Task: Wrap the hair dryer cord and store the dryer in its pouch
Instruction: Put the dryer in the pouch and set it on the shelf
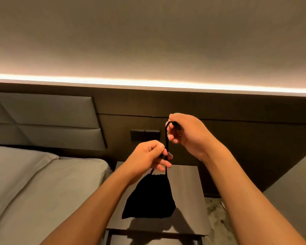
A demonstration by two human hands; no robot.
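Two bare forearms reach in from the lower edge, nearest the lens. Below them a dark bedside table (184, 175), flat top, an open shelf frame showing at its near edge. Left of it a bed (34, 188) under a grey sheet, padded headboard (42, 112) behind. Dark wall panelling runs across the back with a switch plate (145, 135) just beyond the hands; a warm light strip (148, 84) glows along the panel's top edge under a plain wall. Patterned floor shows right of the table.

Black pouch (150, 197) hangs over the tabletop, mouth gathered, its shadow falling on the table toward the camera. Whether its bottom touches the surface: cannot tell. The dryer itself is not visible.

Left hand (148, 154) sits just above the pouch mouth, fingers curled, pinching the drawstring (167, 138). Right hand (185, 131) is higher, fingers closed round the string's looped top end. String runs taut between them.
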